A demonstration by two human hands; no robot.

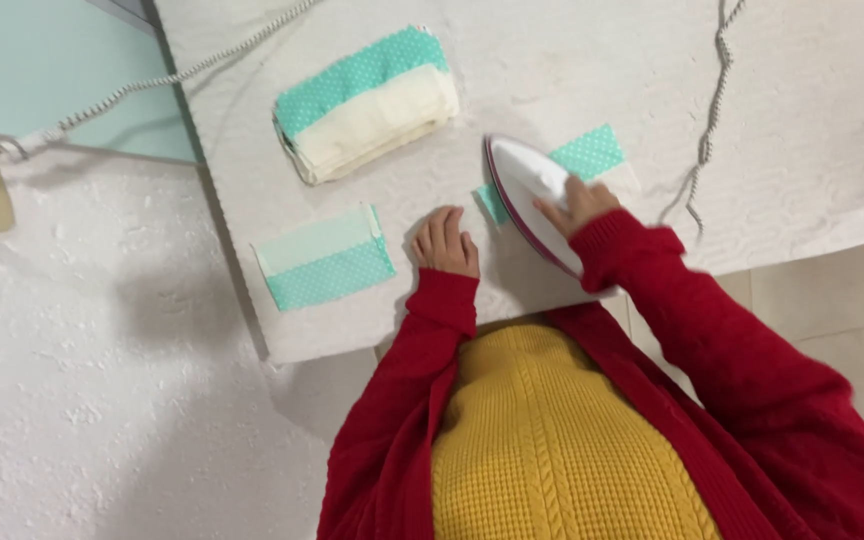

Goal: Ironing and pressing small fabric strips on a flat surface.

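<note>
Looking down over our yellow sweater and red cardigan sleeves, we have our right hand (580,205) wrapped around the handle of a white clothes iron (532,200), fingers closed on it, arm bent and reaching in from the right. The iron rests on a mint dotted fabric piece (587,152), which shows beyond it and at its near edge, on the white padded ironing surface (552,60). Our left hand (444,242) lies palm down on the surface just left of the iron, fingers loosely curled and together, holding nothing. Farther left lies a flat folded piece (324,258), pale mint above and dotted teal below. Beyond it sits a stack of folded pieces (367,100), dotted teal and cream. A coiled cord (714,90) trails across the surface at the right.
</note>
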